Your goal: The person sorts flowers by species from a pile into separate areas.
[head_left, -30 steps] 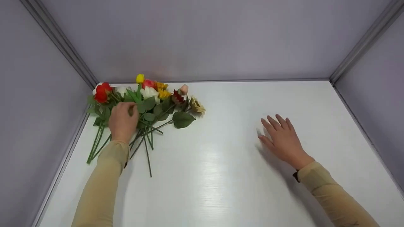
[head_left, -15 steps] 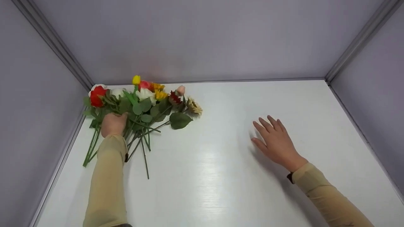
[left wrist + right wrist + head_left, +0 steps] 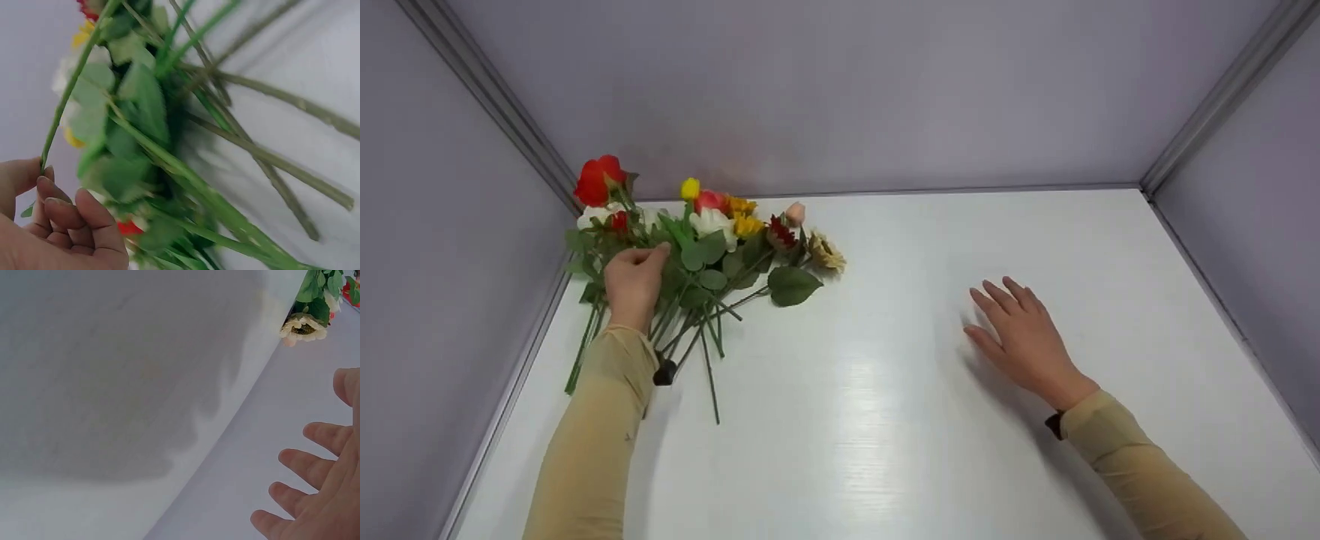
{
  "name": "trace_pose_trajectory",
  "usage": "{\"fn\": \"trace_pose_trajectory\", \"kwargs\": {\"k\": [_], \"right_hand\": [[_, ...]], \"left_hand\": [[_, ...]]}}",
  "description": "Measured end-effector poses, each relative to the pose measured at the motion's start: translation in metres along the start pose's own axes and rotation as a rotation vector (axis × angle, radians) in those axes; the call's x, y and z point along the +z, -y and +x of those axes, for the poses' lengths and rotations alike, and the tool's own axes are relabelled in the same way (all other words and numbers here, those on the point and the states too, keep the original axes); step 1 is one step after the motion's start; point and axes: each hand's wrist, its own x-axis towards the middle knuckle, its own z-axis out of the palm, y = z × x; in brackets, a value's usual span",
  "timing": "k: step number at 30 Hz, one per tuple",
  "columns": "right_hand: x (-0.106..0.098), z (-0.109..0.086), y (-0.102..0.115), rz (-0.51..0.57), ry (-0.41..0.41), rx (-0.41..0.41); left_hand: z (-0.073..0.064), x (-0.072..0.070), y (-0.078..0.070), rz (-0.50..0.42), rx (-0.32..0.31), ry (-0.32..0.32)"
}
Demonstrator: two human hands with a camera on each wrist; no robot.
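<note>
My left hand [image 3: 633,286] pinches the green stem [image 3: 68,93] of a red flower between thumb and fingertips. That red flower [image 3: 600,181] stands raised above the other blooms at the back left. Below and beside the hand lies a loose pile of flowers with leaves and stems: white [image 3: 712,226], yellow-orange [image 3: 747,226], dark red [image 3: 781,233], and a cream flower [image 3: 826,253] at the right end. A second red bloom [image 3: 619,223] shows partly among the leaves. My right hand [image 3: 1026,339] hovers over the white table with its fingers spread, holding nothing.
Grey panels close off the back [image 3: 885,97], left and right sides of the white table [image 3: 847,420]. Several stems [image 3: 710,379] stick out of the pile towards the front. A yellow tulip [image 3: 690,188] and a pale pink bud [image 3: 795,214] lie near the back edge.
My left hand reached down into the pile and has come up with a stem. The red flower rose with it, uncovering a smaller red bloom. My right hand has stayed nearly in place.
</note>
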Motion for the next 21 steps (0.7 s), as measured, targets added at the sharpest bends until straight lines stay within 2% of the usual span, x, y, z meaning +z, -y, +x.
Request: {"fn": "trace_pose_trajectory", "kwargs": {"k": [3, 6, 10, 13, 17, 21], "right_hand": [[-0.003, -0.001, 0.002, 0.084, -0.059, 0.016], [-0.006, 0.0, 0.009, 0.217, -0.131, 0.045], [-0.012, 0.008, 0.028, 0.461, -0.161, 0.149], [-0.017, 0.023, 0.044, 0.68, -0.117, 0.262], [-0.022, 0.05, 0.061, 0.948, -0.031, 0.38], [-0.026, 0.069, 0.07, 1.102, 0.031, 0.441]], "left_hand": [[-0.019, 0.017, -0.013, 0.008, 0.102, 0.05], [-0.04, 0.044, -0.021, 0.001, 0.199, 0.122], [-0.073, 0.087, -0.028, -0.042, 0.263, 0.263], [-0.098, 0.121, -0.032, -0.091, 0.296, 0.364], [-0.126, 0.163, -0.038, -0.124, 0.362, 0.469], [-0.149, 0.194, -0.042, -0.098, 0.433, 0.548]]}}
